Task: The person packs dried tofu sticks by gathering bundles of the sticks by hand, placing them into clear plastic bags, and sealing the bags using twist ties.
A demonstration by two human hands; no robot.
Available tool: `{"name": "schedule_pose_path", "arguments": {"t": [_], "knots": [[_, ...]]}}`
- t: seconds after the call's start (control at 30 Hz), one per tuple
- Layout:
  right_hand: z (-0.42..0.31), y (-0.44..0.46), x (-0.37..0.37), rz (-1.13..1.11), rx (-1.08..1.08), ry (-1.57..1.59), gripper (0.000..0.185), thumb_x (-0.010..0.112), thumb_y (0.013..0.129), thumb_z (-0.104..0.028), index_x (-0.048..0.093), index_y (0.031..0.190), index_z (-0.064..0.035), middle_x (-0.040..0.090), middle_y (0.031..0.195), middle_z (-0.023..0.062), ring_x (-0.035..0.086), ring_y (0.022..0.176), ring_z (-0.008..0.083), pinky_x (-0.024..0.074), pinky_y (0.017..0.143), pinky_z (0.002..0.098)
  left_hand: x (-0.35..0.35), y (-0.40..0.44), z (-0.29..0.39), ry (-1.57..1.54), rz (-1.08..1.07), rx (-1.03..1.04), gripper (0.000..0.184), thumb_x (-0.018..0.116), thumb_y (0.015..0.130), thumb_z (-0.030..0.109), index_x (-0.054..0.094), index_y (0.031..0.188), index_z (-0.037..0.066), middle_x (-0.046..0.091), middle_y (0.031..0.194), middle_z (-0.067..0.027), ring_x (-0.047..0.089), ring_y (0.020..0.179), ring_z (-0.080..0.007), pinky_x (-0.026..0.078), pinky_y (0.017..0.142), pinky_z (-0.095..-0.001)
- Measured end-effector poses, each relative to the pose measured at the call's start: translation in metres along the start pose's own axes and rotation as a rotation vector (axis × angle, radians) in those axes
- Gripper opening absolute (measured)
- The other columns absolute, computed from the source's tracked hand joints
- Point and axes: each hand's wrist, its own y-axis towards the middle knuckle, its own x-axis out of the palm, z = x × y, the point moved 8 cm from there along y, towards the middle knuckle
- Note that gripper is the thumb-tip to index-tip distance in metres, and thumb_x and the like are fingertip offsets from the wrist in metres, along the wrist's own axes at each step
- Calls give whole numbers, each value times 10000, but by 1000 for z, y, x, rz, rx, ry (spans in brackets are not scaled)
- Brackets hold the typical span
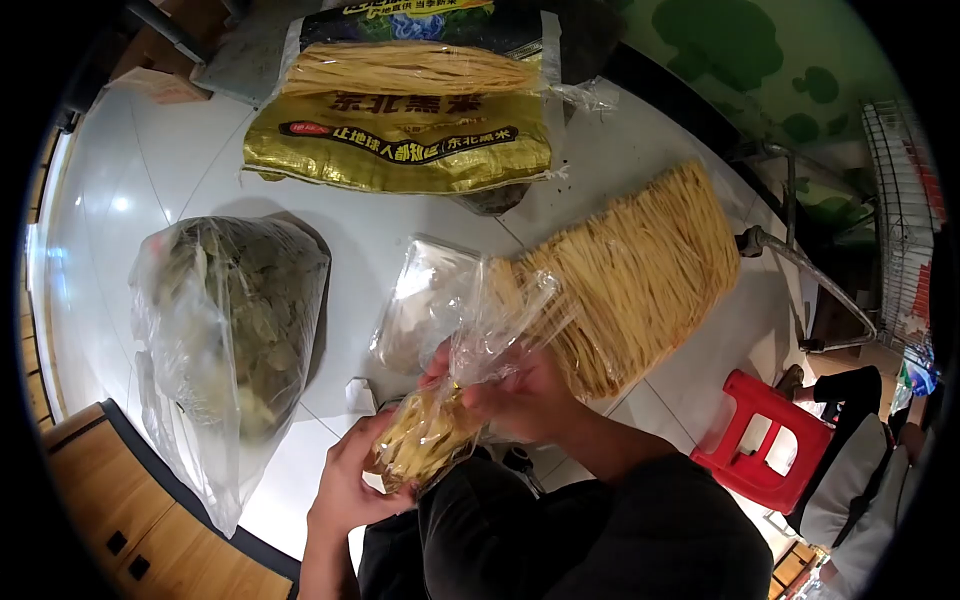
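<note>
A clear plastic bag [430, 437] filled with yellow dried strips is between my two hands, close to my lap. My left hand [350, 478] cups the filled lower part from the side, fingers wrapped round it. At the gathered neck, my right hand [525, 395] is closed on the plastic, and the loose, crinkled top [510, 310] spreads out above the fingers. A small gold spot shows at the neck; I cannot tell what it is. Just beyond my hands lies a large bundle of the same yellow strips [640, 275], with flat clear plastic packaging [425, 295] beside it.
A big clear bag of greyish-green dried pieces [235, 320] stands left on the tiled floor. Ahead, a gold printed sack [400, 145] carries more long strips [410, 72]. A red stool [760, 440], a metal frame [810, 260] and a seated person [850, 470] are right. Wooden cabinet [150, 510] lower left.
</note>
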Motion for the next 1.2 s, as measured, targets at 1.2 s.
{"name": "schedule_pose_path", "arguments": {"t": [1.2], "knots": [[-205, 137, -133, 62, 213, -1236, 263, 621, 1024, -193, 658, 1188, 10, 719, 960, 21, 653, 927, 104, 516, 843, 280, -27, -34, -35, -107, 134, 28, 828, 800, 593, 31, 550, 1382, 11, 660, 1201, -213, 689, 1029, -331, 559, 885, -356]]}}
